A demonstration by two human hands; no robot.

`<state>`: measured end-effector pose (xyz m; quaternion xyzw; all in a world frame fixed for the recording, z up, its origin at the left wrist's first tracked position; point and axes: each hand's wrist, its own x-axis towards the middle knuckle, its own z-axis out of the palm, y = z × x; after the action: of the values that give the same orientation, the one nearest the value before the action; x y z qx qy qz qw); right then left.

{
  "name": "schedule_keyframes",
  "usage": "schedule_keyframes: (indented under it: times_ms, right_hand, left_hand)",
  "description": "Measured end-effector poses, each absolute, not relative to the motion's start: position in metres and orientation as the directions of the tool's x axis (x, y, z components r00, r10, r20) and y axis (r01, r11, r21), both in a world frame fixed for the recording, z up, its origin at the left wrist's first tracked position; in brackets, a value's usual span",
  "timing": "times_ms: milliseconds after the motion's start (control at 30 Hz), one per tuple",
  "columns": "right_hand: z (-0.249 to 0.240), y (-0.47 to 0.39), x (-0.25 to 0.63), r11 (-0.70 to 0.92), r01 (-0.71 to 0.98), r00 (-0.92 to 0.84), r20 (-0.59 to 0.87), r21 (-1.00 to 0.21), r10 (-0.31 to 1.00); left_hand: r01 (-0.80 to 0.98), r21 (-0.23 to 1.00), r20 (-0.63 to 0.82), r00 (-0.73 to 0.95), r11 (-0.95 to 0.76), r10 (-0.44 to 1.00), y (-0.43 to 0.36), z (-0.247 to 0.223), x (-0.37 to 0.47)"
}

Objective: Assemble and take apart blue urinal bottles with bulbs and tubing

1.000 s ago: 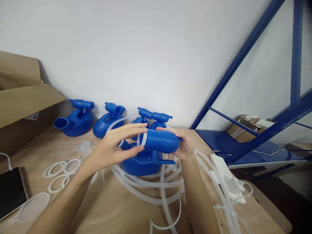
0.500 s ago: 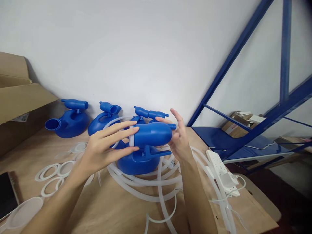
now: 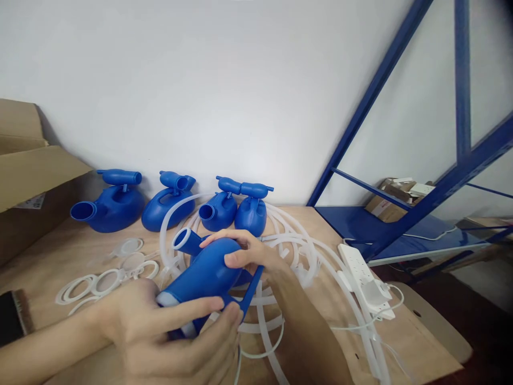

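Note:
A blue plastic bottle (image 3: 208, 270) with a handle is held tilted between both hands, near the front of the table. My left hand (image 3: 176, 331) wraps round its lower left end, where a whitish ring shows at the rim. My right hand (image 3: 244, 251) grips the rounded upper part from behind, thumb on top. Beyond the fingers a blue spout (image 3: 186, 240) with a white ring in its mouth points up and left. Part of the bottle is hidden by my left fingers.
Several blue bottles (image 3: 120, 206) stand along the wall. Coiled clear tubing (image 3: 304, 251) lies behind and right, a power strip (image 3: 364, 283) further right. White rings (image 3: 107, 282), a dark phone (image 3: 10, 315) and a cardboard box (image 3: 40, 171) are left.
The blue bottle has come nearer and lower and has been turned. My left hand has moved down round its end, and my right hand now grips it from above.

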<state>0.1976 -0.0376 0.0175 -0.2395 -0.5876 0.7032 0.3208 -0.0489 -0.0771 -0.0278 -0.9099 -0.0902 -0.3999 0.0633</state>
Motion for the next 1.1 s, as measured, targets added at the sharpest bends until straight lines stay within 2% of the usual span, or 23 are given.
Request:
schedule_keyframes:
  times_ms: [67,100,200,267,367,400,500,567,633,733,800,867,933,1033,1100]
  right_hand:
    - [0.008,-0.028,0.194,-0.212,-0.195,-0.726,-0.005,-0.958,0.687]
    - [0.005,-0.025,0.193,-0.247,-0.205,-0.735,-0.018,-0.947,0.678]
    - [0.005,-0.025,0.191,-0.265,-0.233,-0.703,-0.026,-0.936,0.711]
    - [0.010,-0.029,0.192,-0.239,-0.231,-0.671,-0.023,-0.943,0.741]
    - [0.020,-0.038,0.193,-0.153,-0.241,-0.605,0.025,-0.958,0.796]
    - [0.023,-0.040,0.193,-0.105,-0.255,-0.572,0.062,-0.961,0.818]
    - [0.027,-0.047,0.192,0.062,-0.287,-0.443,0.190,-0.956,0.876]
    - [0.027,-0.049,0.191,0.150,-0.265,-0.376,0.245,-0.953,0.894]
    - [0.026,-0.051,0.191,0.258,-0.190,-0.312,0.307,-0.947,0.899]
    - [0.022,-0.050,0.192,0.503,0.028,-0.193,0.489,-0.864,0.851]
    - [0.018,-0.048,0.193,0.636,0.161,-0.149,0.619,-0.754,0.771]
    - [0.012,-0.043,0.194,0.704,0.194,-0.163,0.685,-0.684,0.710]
    - [0.006,-0.035,0.198,0.699,0.145,-0.197,0.672,-0.701,0.714]
    - [-0.004,-0.018,0.213,0.545,0.151,-0.305,0.486,-0.825,0.819]
    - [-0.010,-0.005,0.229,0.435,0.299,-0.412,0.297,-0.849,0.862]
  left_hand:
    - [0.055,-0.232,0.656,0.746,-0.971,-0.115,-0.065,-0.026,-0.048]
    - [0.032,-0.299,0.647,0.742,-0.954,-0.178,-0.063,-0.025,-0.045]
    - [0.174,-0.406,0.714,0.673,-0.897,-0.193,-0.074,-0.027,-0.029]
    - [0.296,-0.354,0.774,0.625,-0.887,-0.101,-0.085,-0.029,-0.019]
    - [0.422,-0.192,0.827,0.556,-0.886,0.085,-0.088,-0.023,-0.011]
    - [0.433,-0.189,0.832,0.547,-0.881,0.091,-0.084,-0.018,-0.010]
    - [0.404,-0.223,0.891,0.454,-0.887,-0.017,-0.066,0.003,-0.008]
    - [0.391,-0.031,0.948,0.302,-0.920,0.096,-0.055,0.016,-0.002]
    - [0.332,0.287,0.927,0.139,-0.898,0.348,-0.048,0.026,0.006]
    - [0.120,0.668,0.741,-0.025,-0.734,0.671,-0.036,0.031,0.010]
    - [0.030,0.831,0.556,0.005,-0.556,0.831,-0.027,0.031,0.005]
    - [0.037,0.931,0.357,0.132,-0.364,0.925,-0.022,0.033,-0.005]
    - [0.089,0.961,0.237,0.221,-0.262,0.946,-0.022,0.037,-0.015]
    - [0.211,0.936,0.243,0.187,-0.281,0.952,-0.028,0.044,-0.027]
    - [0.307,0.915,0.237,0.119,-0.263,0.964,-0.032,0.048,-0.031]
